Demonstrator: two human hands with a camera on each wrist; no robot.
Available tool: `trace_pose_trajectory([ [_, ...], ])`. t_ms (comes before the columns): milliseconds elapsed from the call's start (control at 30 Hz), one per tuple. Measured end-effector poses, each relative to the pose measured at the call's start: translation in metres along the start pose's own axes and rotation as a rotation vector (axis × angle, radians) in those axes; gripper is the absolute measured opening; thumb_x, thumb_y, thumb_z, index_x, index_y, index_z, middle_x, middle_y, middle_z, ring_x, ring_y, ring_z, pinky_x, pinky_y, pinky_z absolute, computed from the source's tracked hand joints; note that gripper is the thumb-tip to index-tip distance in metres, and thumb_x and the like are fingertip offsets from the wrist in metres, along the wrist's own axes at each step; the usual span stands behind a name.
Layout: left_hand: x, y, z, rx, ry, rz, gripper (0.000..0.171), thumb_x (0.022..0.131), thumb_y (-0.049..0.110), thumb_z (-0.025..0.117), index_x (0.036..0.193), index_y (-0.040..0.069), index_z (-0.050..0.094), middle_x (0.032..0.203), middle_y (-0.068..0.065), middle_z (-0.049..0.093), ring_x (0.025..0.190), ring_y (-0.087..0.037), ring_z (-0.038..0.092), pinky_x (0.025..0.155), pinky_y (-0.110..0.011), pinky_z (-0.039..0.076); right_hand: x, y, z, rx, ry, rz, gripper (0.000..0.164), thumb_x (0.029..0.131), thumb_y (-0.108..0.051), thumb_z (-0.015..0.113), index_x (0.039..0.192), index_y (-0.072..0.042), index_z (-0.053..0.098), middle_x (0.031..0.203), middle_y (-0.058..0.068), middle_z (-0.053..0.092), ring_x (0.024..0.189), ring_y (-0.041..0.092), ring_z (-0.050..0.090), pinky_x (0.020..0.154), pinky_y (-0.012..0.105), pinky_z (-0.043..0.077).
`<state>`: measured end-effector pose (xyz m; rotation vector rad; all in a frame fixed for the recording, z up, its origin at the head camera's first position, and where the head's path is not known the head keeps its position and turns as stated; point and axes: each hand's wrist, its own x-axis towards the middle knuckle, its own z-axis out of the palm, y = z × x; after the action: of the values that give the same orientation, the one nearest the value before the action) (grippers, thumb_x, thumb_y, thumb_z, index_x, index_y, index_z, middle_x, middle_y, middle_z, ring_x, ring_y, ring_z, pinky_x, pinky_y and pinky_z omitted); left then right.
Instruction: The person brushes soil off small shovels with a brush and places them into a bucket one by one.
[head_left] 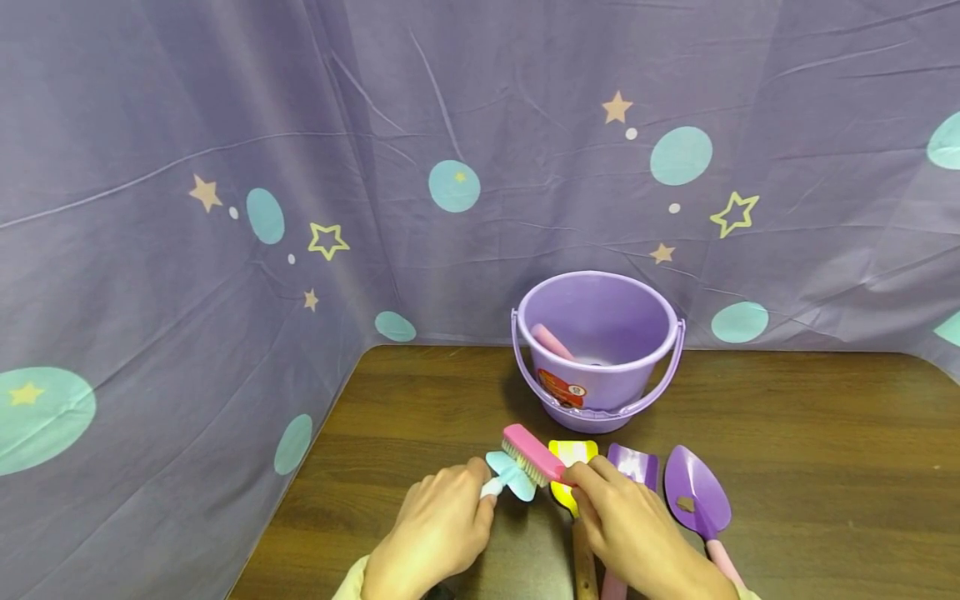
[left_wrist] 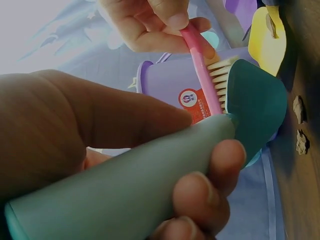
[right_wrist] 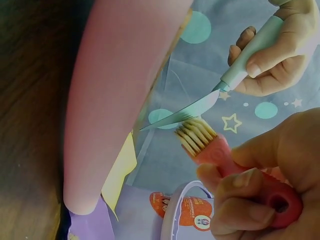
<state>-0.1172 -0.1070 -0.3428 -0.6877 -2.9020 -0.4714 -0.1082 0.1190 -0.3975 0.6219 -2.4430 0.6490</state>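
My left hand [head_left: 442, 521] grips the pale mint handle [left_wrist: 120, 185] of a small trowel, its thumb and fingers wrapped about it. The trowel's teal blade [left_wrist: 257, 107] points away, above the table. In my right hand [head_left: 630, 521] is a pink brush [head_left: 531, 450], held by its handle. Its cream bristles [right_wrist: 192, 137] meet the trowel blade in both wrist views. Beneath and beside the right hand lie a yellow shovel [head_left: 573, 452] with a wooden handle, a purple shovel [head_left: 632, 462] and a purple pointed trowel [head_left: 697, 483] with a pink handle.
Behind the hands stands a purple bucket [head_left: 600, 387], a pink piece [head_left: 552, 342] inside it. Small brown bits [left_wrist: 298, 109] lie on the wooden table [head_left: 825, 467]; another brown piece [head_left: 686, 504] sits on the pointed trowel. A patterned purple cloth [head_left: 525, 242] hangs behind and left.
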Motion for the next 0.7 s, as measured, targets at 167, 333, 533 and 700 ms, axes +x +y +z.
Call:
trace_pose_trajectory([
  [167, -0.0004, 0.0000, -0.0021, -0.003, 0.001, 0.000, 0.018, 0.085, 0.018, 0.064, 0.077, 0.015, 0.049, 0.062, 0.007, 0.043, 0.051, -0.008, 0.040, 0.041, -0.027, 0.031, -0.0014, 0.0001, 0.0003, -0.030, -0.027, 0.031, 0.021, 0.081, -0.007, 0.068, 0.094, -0.023, 0.063, 0.077, -0.017, 0.043, 0.051, 0.000, 0.032, 0.044, 0.019, 0.030],
  [333, -0.0010, 0.0001, -0.0028, -0.007, 0.008, 0.004, 0.017, 0.085, 0.017, 0.065, 0.077, 0.015, 0.050, 0.062, 0.007, 0.043, 0.051, -0.007, 0.040, 0.042, -0.027, 0.031, -0.0019, 0.0002, -0.0007, -0.066, -0.087, 0.070, 0.019, 0.082, -0.007, 0.070, 0.092, -0.022, 0.061, 0.075, -0.015, 0.039, 0.050, 0.002, 0.031, 0.043, 0.021, 0.029],
  [533, -0.0006, -0.0002, -0.0031, -0.002, 0.011, -0.003, 0.017, 0.085, 0.018, 0.065, 0.077, 0.016, 0.050, 0.063, 0.007, 0.044, 0.052, -0.008, 0.042, 0.042, -0.029, 0.031, -0.0003, -0.0017, -0.0030, -0.010, -0.057, 0.096, 0.023, 0.082, -0.005, 0.068, 0.098, -0.021, 0.064, 0.082, -0.015, 0.049, 0.056, 0.001, 0.041, 0.048, 0.022, 0.037],
  [700, -0.0002, -0.0010, -0.0023, -0.001, 0.017, -0.007, 0.019, 0.085, 0.018, 0.065, 0.076, 0.016, 0.048, 0.062, 0.007, 0.042, 0.051, -0.008, 0.040, 0.041, -0.029, 0.031, 0.0026, -0.0048, -0.0043, 0.085, 0.063, -0.042, 0.025, 0.083, -0.007, 0.063, 0.103, -0.021, 0.064, 0.093, -0.016, 0.056, 0.066, -0.002, 0.048, 0.054, 0.017, 0.040],
])
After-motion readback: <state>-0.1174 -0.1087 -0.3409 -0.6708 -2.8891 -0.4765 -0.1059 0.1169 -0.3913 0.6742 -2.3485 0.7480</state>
